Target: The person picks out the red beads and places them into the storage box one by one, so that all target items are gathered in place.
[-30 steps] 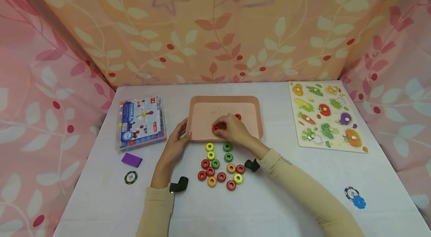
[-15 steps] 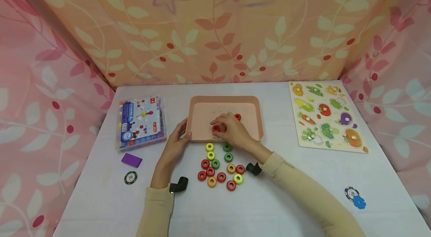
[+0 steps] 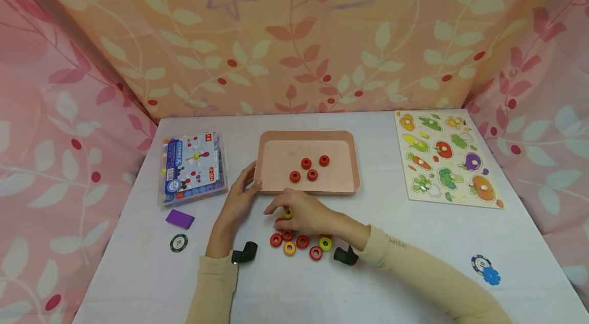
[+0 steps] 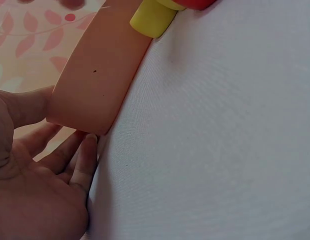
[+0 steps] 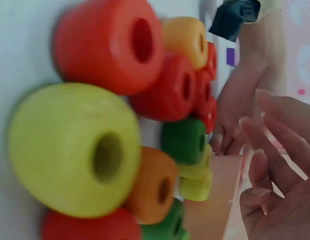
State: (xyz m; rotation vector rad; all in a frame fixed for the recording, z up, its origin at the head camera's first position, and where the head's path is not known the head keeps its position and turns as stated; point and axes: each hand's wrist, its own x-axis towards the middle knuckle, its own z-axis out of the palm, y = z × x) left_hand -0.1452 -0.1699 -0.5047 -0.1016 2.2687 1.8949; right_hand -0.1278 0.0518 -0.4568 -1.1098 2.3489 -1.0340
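Observation:
My left hand (image 3: 236,204) holds the front left corner of a pink tray (image 3: 278,153), thumb at the rim and fingers against the side wall. Inside the tray lie several red beads (image 3: 324,160) with holes through them. My right hand (image 3: 310,216) hovers over loose beads in front of the tray, its fingers spread and nothing between them. Below it lie an orange bead (image 3: 289,248), a yellow bead (image 3: 325,244) and several red ones. Green beads (image 5: 184,141) show in the right wrist view; in the head view the hand covers them.
To the left stand a clear box (image 3: 193,168) of coloured pieces, a purple block (image 3: 180,218) and a poker chip (image 3: 179,243). A vegetable puzzle board (image 3: 444,160) lies at the back right. Nearer on the right are a chip (image 3: 480,263) and a blue flower-shaped piece (image 3: 491,276).
My right hand has let go of a red bead in the tray and moved back toward the loose beads. Red beads it was covering now show. My left hand stays at the tray's corner.

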